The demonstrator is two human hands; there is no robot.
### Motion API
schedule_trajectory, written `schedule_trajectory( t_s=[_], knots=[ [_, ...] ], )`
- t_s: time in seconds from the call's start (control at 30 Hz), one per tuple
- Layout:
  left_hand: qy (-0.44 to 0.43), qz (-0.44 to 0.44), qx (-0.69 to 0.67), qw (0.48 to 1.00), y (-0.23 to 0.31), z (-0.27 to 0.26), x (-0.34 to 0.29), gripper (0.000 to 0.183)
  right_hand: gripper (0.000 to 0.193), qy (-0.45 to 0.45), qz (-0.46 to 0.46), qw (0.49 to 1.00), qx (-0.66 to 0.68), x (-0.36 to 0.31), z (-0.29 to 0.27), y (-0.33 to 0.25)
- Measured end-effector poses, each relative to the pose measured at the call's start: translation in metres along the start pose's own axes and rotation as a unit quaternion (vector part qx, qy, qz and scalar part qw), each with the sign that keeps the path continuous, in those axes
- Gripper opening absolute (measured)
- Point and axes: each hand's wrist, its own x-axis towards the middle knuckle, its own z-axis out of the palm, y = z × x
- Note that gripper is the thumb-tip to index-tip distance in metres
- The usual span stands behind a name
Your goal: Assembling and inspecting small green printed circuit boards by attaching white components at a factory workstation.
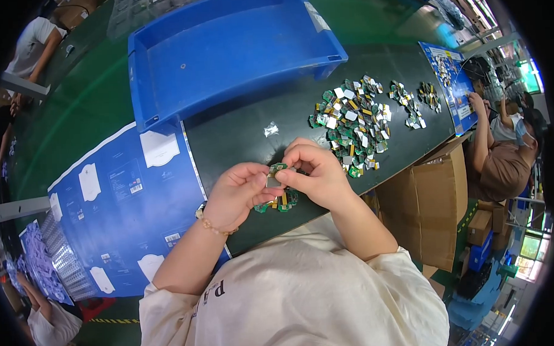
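Note:
Between my two hands, close to the table's near edge, is a small green circuit board with a silvery-white flat part on it. My left hand pinches it by its left and lower side. The thumb and fingers of my right hand close on its upper right side. Just below my fingers lie several more small green boards with gold-coloured strips, partly hidden by the hands. To the right of my right hand spreads a large heap of similar boards, some with white square parts.
A large blue bin stands beyond my hands. A scrap of clear film lies before it. Blue printed sheeting covers the left side. Smaller board piles and a cardboard box are at right. Co-workers sit at both sides.

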Motion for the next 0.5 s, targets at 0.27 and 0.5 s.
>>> schedule_trajectory(
  t_s=[0.27, 0.5],
  knots=[
    [-0.002, 0.009, -0.004, 1.000, -0.0011, -0.0015, 0.0016, 0.017, 0.012, 0.036, -0.036, 0.999, -0.003, -0.0020, 0.0061, 0.0063],
    [0.003, 0.009, -0.005, 1.000, -0.0002, -0.0011, 0.0010, 0.018, 0.011, 0.039, -0.039, 0.998, -0.013, -0.0021, 0.0075, 0.0043]
  ],
)
